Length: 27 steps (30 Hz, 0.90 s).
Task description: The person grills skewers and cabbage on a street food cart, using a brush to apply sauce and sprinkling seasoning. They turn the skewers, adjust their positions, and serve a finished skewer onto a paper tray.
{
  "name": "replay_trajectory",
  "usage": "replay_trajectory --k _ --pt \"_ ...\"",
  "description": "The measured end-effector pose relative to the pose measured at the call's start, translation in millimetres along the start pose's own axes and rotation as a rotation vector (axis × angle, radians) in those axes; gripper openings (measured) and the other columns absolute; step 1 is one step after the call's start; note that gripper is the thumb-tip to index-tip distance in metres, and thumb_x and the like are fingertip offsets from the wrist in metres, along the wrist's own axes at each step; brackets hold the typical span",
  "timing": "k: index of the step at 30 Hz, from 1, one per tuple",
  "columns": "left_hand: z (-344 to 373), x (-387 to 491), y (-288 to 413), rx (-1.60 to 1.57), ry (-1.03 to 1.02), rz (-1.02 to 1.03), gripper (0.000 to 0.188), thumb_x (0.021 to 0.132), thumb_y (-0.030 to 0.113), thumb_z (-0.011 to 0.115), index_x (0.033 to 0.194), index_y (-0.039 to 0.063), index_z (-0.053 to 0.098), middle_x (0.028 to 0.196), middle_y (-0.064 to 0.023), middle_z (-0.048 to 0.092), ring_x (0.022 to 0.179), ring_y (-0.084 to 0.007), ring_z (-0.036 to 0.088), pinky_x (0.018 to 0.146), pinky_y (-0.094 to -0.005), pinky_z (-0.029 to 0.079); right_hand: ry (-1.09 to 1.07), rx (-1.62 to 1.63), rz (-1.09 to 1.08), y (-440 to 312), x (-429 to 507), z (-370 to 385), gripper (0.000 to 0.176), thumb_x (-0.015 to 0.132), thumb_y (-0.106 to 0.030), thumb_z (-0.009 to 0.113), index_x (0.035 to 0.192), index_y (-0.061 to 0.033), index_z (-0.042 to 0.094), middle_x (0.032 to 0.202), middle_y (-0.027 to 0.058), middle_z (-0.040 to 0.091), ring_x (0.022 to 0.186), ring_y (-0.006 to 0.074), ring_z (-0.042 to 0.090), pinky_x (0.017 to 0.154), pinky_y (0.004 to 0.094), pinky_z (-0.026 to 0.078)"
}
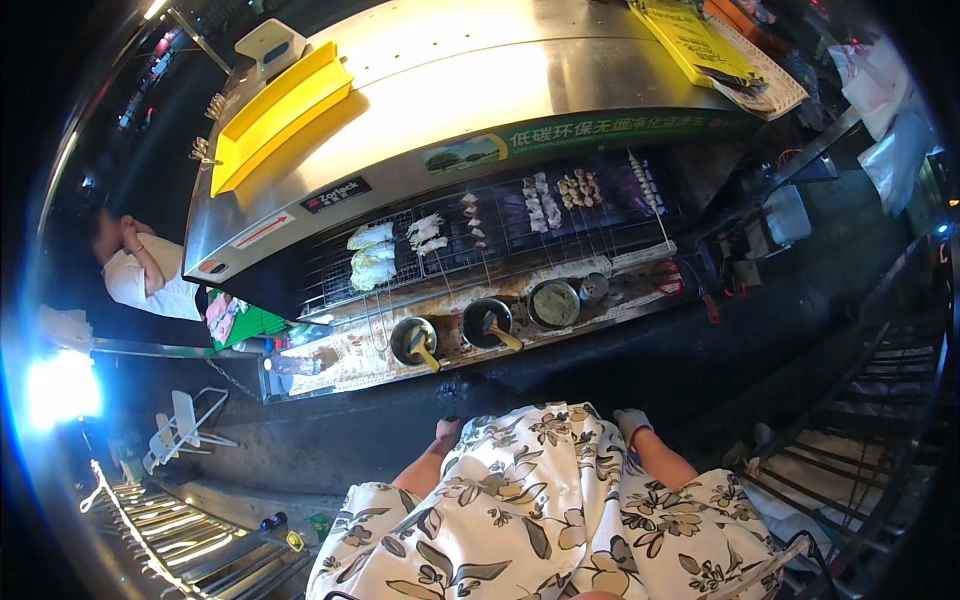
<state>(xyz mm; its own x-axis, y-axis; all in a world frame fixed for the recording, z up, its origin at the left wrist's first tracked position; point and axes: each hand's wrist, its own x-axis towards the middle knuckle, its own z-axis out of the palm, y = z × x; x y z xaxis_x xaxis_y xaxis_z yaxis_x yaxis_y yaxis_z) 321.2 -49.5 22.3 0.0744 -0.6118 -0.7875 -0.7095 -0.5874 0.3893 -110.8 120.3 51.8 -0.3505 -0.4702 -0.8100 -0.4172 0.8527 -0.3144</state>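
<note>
My left hand (pixel 448 430) hangs low beside my floral shirt, and its fingers are too dark to make out. On the other side, my right hand (pixel 632 421) wears a pale glove with a red cuff; it also hangs down, partly hidden. Both are apart from the grill cart. Before me, leafy cabbage skewers (pixel 373 268), enoki-like skewers (pixel 427 231) and a skewer of small pieces (pixel 472 217) lie on the wire grate (pixel 491 255). Farther right are pale meat skewers (pixel 541 201), browned skewers (pixel 578 189) and one long skewer (pixel 646 187) lying aslant.
Along the front ledge (pixel 345 352) stand two metal pots (pixel 405 328) (pixel 472 311) with brushes, a bowl of seasoning (pixel 555 304), a shaker (pixel 594 286) and red-handled scissors (pixel 667 277). A yellow tray (pixel 281 120) rests on the steel hood (pixel 450 82). A person (pixel 154 270) stands left.
</note>
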Motion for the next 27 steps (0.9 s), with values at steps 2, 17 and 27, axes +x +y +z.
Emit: replay_trajectory --k 2,17,27 --pt "1 -4 12 -0.030 -0.013 -0.020 0.040 0.077 0.034 0.065 0.102 0.003 0.070 0.102 -0.0177 0.069 0.101 -0.0292 0.065 0.084 -0.0363 0.049 0.001 0.130 0.031 -1 -4 -5 0.040 0.089 -0.035 0.052 0.107 -0.0019 0.066 0.113 0.0207 0.064 0.107 0.0373 0.059 0.088 0.0399 0.047" --pt "19 15 46 0.259 -0.151 0.146 0.036 0.082 0.033 0.062 0.107 0.008 0.068 0.109 -0.0147 0.067 0.103 -0.0296 0.064 0.084 -0.0364 0.051 -0.106 -0.046 -0.023 78 21 28 0.043 0.088 -0.041 0.047 0.104 -0.0066 0.069 0.114 0.0224 0.062 0.112 0.0382 0.056 0.092 0.0398 0.045" --pt "30 36 69 0.458 -0.365 0.160 0.040 0.085 0.039 0.054 0.107 0.009 0.068 0.116 -0.0134 0.065 0.109 -0.0292 0.061 0.091 -0.0379 0.048 -0.004 -0.416 -0.248 14 23 -50 0.030 0.085 -0.031 0.053 0.093 -0.0069 0.068 0.103 0.0211 0.065 0.106 0.0367 0.059 0.090 0.0409 0.047"
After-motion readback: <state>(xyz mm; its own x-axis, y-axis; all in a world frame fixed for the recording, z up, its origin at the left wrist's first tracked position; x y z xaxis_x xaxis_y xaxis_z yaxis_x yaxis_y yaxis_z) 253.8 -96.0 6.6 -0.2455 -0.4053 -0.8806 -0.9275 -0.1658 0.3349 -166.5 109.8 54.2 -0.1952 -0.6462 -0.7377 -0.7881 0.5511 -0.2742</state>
